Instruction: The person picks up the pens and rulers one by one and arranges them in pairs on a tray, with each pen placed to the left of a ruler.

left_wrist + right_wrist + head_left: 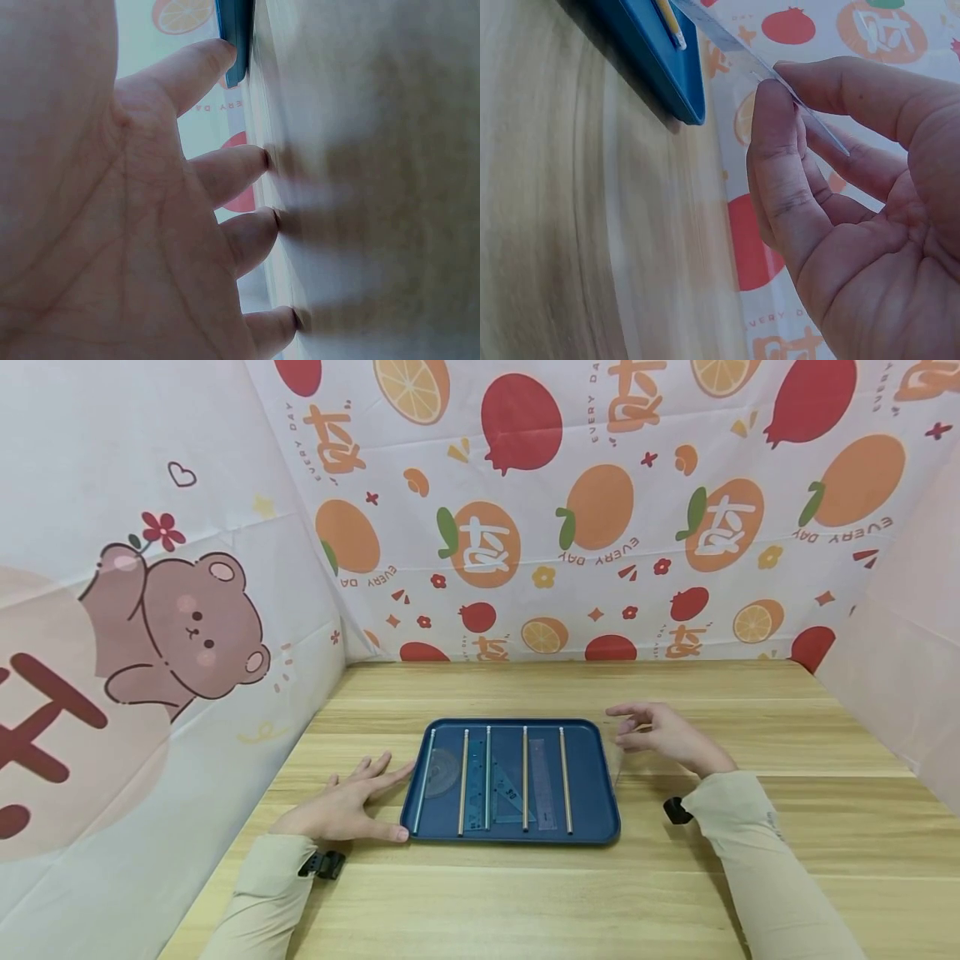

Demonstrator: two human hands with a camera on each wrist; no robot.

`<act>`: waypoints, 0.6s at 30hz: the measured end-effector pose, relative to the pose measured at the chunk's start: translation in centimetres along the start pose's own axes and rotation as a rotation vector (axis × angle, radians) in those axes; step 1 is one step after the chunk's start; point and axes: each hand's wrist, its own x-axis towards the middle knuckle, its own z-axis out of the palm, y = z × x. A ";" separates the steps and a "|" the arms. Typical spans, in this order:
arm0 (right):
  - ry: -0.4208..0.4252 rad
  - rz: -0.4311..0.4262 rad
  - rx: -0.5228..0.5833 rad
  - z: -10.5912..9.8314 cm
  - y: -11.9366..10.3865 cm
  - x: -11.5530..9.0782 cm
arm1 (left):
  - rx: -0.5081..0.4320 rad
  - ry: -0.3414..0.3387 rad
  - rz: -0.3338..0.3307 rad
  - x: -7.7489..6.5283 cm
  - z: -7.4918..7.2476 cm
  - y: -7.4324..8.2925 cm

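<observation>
My right hand point(663, 739) pinches a thin clear plastic set square point(799, 97) between thumb and fingers, just off the right side of the blue tray point(592, 836). In the right wrist view the piece appears nearly edge-on, one pointed corner towards the palm. My left hand point(348, 802) spreads its fingers at the tray's left side, thumb and index finger at the rim, the other fingertips down on the table. Inside the tray lie several pencils point(566, 785), a clear protractor point(442, 774), a blue ruler point(476, 802), a blue set square point(516, 802) and a clear ruler point(543, 785).
The tray sits on a light wooden table point(480, 902). A fruit-printed cloth point(525, 618) hangs along the table's back edge, and a cloth with a bear print point(202, 627) hangs at the left. Dark bands circle both wrists.
</observation>
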 end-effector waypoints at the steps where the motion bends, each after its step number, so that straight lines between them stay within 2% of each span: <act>1: -0.002 0.003 -0.001 0.1 0.0 0.1 | 0.000 0.000 0.001 0.0 0.0 0.0; 18: -0.004 0.012 -0.124 2.1 -0.1 1.2 | -0.005 0.006 0.008 0.0 0.0 0.0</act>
